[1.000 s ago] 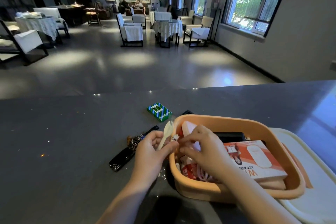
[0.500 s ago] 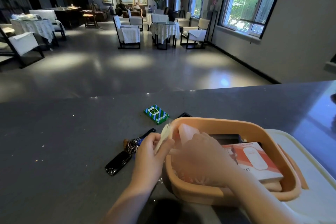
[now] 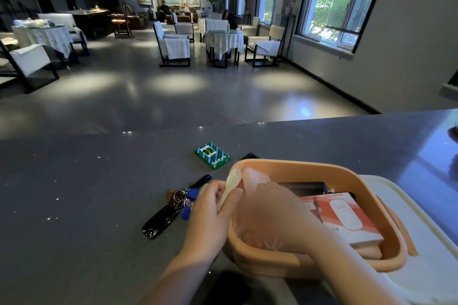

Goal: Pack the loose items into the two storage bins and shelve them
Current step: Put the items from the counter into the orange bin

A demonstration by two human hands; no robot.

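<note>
The orange bin (image 3: 322, 168) sits at the near right of the grey tabletop (image 3: 86, 193), resting on a white lid (image 3: 421, 230) that reaches toward the right edge, with a red-and-white box (image 3: 342, 215) inside. The left hand (image 3: 213, 215) pinches a pale plastic fork (image 3: 231, 187) just outside the bin's left rim, while the blurred right hand (image 3: 270, 215) reaches down inside; I cannot tell its grip. A key bunch (image 3: 173, 203) lies just left, a green box (image 3: 212, 155) beyond, and the tabletop's left stretch lies open.

grey floor (image 3: 148, 96) | windows (image 3: 342, 7) right | draped tables (image 3: 223, 39)
</note>
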